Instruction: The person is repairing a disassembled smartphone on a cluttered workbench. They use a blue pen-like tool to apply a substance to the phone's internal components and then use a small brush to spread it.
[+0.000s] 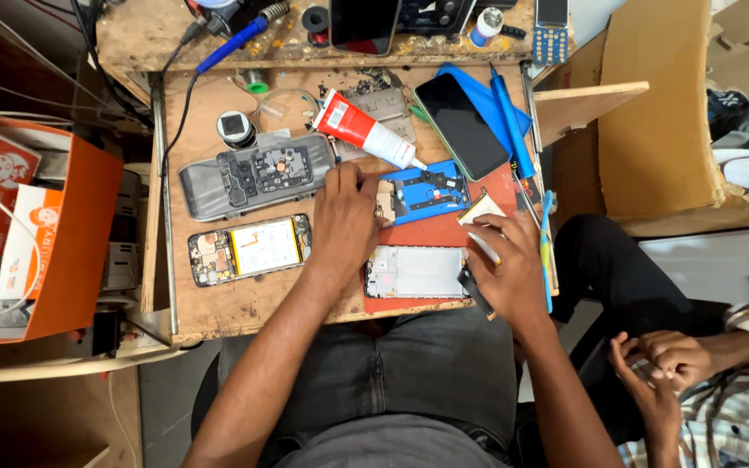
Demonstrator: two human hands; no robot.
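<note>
Phone frame (415, 272), stripped and pale grey, lies flat on a red mat (444, 230) at the near edge of the wooden bench (244, 299), its long axis running left to right. The right hand (506, 269) rests at the frame's right end, fingers curled around a dark, slim tool (477, 293) that points down toward the near edge; the grip looks closed on it. The left hand (344, 221) lies palm down just left of the frame, fingers spread loosely and holding nothing, its fingertips touching a small tan part (386, 204) beside a blue repair jig (426, 192).

Beyond the jig lies a red and white glue tube (364, 130), slanted with its nozzle toward the right. Farther right, a dark phone (461, 126) rests tilted on a blue pad, with a blue screwdriver (511, 121) alongside. To the left sit a grey back cover (257, 173) with its circuit parts exposed and, nearer, an opened phone (249, 250) showing a pale battery.

An orange box (62, 234) with white panels stands at the far left. Another person's clasped hands (665, 364) rest at the near right, well apart from the bench.
</note>
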